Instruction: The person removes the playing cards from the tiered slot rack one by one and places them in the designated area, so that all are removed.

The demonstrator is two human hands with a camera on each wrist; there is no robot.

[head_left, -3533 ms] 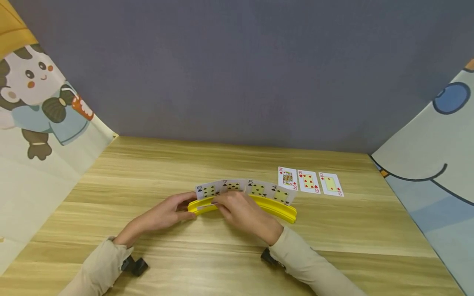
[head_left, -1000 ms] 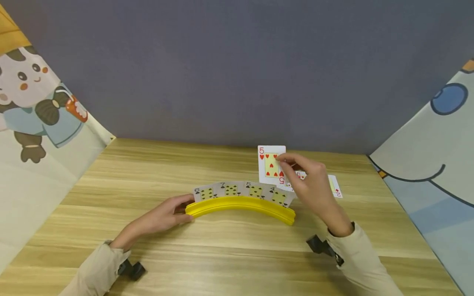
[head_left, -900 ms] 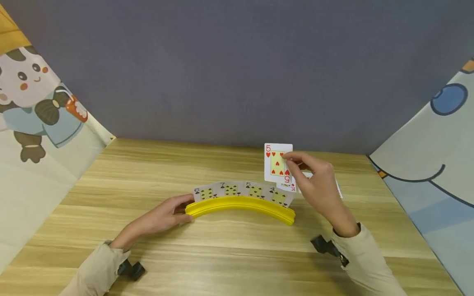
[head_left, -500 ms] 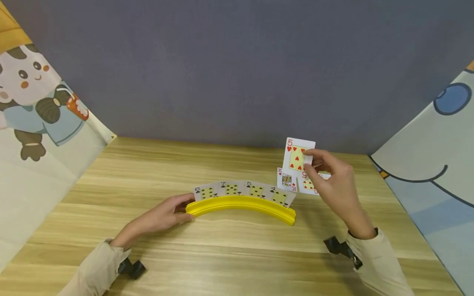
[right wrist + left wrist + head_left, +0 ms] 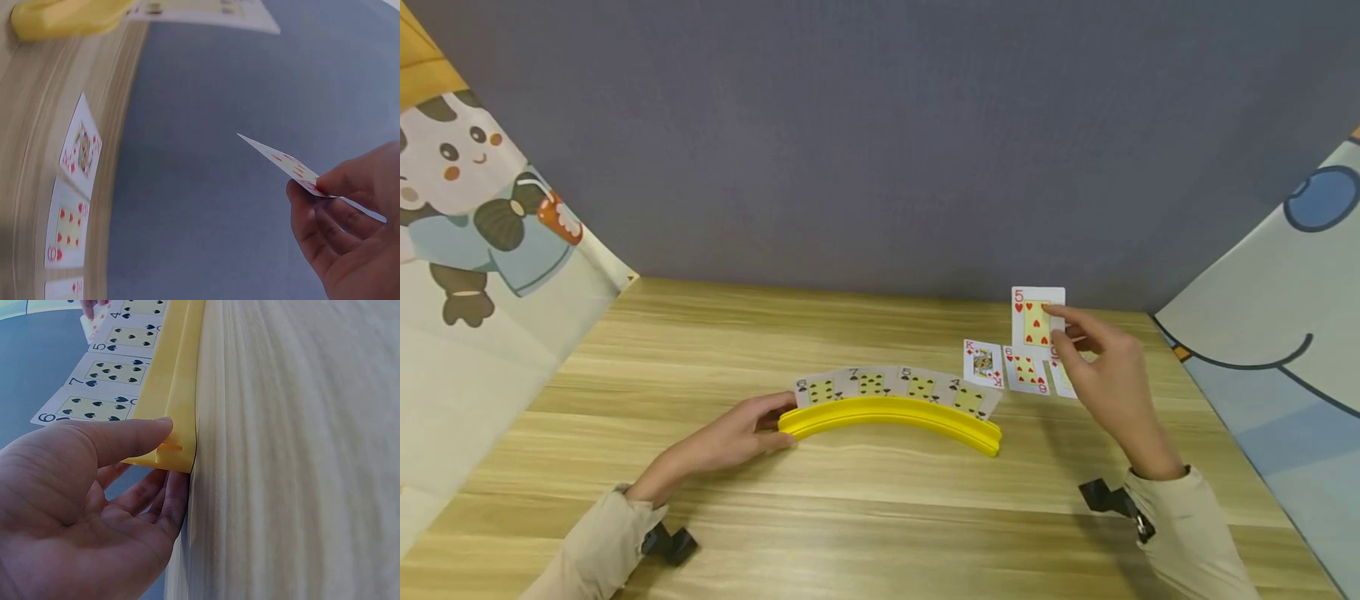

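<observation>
A curved yellow playing card holder (image 5: 887,408) stands on the table with a fan of spades upright in it, from the six of spades (image 5: 820,390) to the four of spades (image 5: 968,400). My left hand (image 5: 730,435) grips the holder's left end; the left wrist view shows the thumb on its front and the fingers behind. Raised at the right, my right hand (image 5: 1111,375) pinches the five of hearts (image 5: 1034,321) between thumb and fingers, its face toward the head camera. The held card and hand hang over the table's back right, partly covering the two of diamonds (image 5: 1063,382).
Face up at the back right lie the king of diamonds (image 5: 983,364) and the six of hearts (image 5: 1026,372), in a row with the two of diamonds. A grey partition (image 5: 880,167) rises behind the wooden table (image 5: 850,517). Cartoon-printed panels stand at both sides.
My right hand has come away from the holder with the five of hearts and moved right, past the king and six. The left hand stays on the holder's end.
</observation>
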